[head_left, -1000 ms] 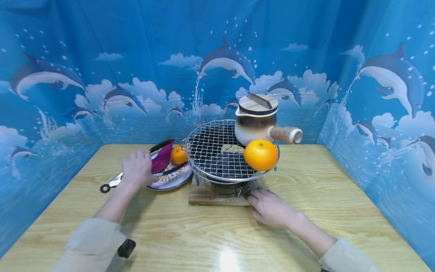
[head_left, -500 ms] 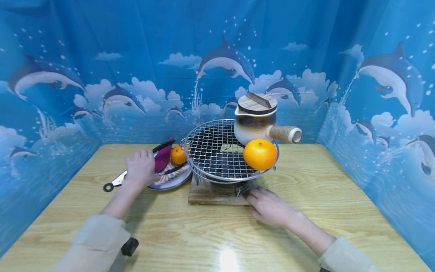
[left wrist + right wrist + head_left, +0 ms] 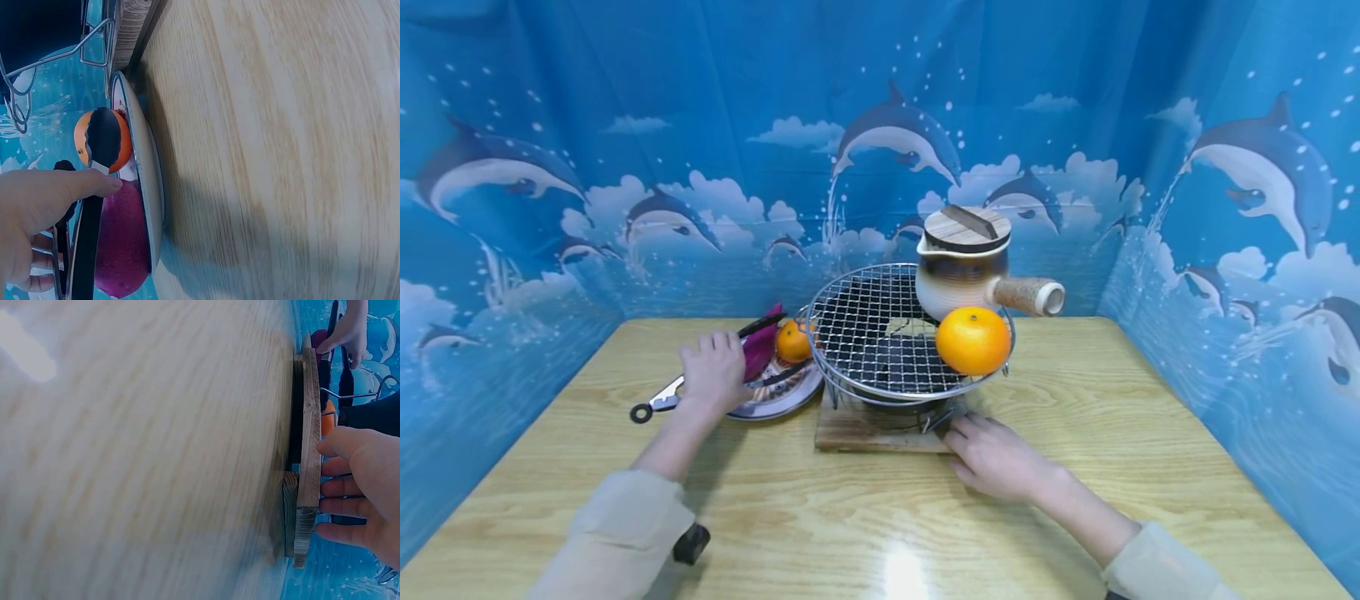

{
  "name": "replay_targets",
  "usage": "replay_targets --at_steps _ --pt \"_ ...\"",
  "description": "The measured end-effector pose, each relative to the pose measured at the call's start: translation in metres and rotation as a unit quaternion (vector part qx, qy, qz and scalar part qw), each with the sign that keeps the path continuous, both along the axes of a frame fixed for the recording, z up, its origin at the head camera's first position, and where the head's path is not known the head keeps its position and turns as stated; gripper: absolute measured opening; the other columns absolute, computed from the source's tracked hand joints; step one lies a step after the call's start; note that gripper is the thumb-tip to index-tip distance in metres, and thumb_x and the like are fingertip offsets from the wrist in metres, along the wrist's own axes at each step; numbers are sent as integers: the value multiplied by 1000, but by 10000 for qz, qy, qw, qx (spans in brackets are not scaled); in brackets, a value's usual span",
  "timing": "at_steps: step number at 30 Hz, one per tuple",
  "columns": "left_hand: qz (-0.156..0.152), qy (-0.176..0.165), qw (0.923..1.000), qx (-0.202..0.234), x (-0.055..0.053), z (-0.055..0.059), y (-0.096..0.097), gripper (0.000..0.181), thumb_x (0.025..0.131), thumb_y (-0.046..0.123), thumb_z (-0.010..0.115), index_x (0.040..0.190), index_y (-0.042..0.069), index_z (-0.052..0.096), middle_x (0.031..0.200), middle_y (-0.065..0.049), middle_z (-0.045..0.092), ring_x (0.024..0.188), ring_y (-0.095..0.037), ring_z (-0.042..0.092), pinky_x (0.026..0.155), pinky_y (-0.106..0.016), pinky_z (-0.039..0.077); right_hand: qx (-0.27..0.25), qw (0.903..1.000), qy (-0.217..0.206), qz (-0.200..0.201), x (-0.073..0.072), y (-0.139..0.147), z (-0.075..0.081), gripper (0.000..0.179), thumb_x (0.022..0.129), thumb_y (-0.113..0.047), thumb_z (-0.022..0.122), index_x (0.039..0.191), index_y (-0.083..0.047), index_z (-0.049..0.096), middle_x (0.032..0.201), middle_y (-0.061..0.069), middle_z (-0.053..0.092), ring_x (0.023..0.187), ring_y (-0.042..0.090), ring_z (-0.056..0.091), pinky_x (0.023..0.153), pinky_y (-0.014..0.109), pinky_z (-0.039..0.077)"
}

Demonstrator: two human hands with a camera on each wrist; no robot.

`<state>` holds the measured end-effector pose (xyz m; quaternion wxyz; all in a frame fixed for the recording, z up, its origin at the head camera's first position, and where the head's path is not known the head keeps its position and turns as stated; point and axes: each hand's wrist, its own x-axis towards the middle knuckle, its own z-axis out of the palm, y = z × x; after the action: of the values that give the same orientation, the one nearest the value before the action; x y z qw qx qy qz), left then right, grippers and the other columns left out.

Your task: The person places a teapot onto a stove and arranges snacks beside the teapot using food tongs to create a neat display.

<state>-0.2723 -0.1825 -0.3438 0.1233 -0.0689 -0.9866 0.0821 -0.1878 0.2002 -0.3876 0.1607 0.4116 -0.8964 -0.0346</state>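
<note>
My left hand holds a pair of tongs with black tips and a ring at the handle's end. The thumb presses one arm of the tongs in the left wrist view. The tips straddle a small mandarin on a patterned plate; whether both touch it I cannot tell. A purple, sweet-potato-like piece lies on the plate beside the tongs. My right hand rests its fairly straight fingers on the edge of a wooden board under a round stove.
A round wire grill tops the stove. On it stand a lidded side-handled pot and a larger mandarin, close to the right rim. The plate sits against the stove's left side. A blue dolphin curtain surrounds the wooden table.
My left hand has shifted a little to the right, the tongs moving with it, and their tips look slightly closer together. The right hand stays in place on the board.
</note>
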Motion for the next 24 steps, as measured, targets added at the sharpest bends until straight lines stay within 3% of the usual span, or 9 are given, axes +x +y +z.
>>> replay_targets --at_steps 15,24 --pt "111 -60 9997 -200 -5 -5 4 108 55 53 82 124 -18 39 110 -34 47 100 -45 46 83 -59 37 -36 10000 39 6 1 0 0 23 80 -26 68 93 -7 63 95 7 60 90 24 57 86 39 47" --pt "99 22 9999 -121 -6 -6 7 102 56 49 83 121 -18 42 109 -34 48 98 -44 46 83 -59 37 -21 10000 24 -8 1 -1 1 23 80 -25 67 94 -7 63 94 6 59 89 23 57 87 39 46"
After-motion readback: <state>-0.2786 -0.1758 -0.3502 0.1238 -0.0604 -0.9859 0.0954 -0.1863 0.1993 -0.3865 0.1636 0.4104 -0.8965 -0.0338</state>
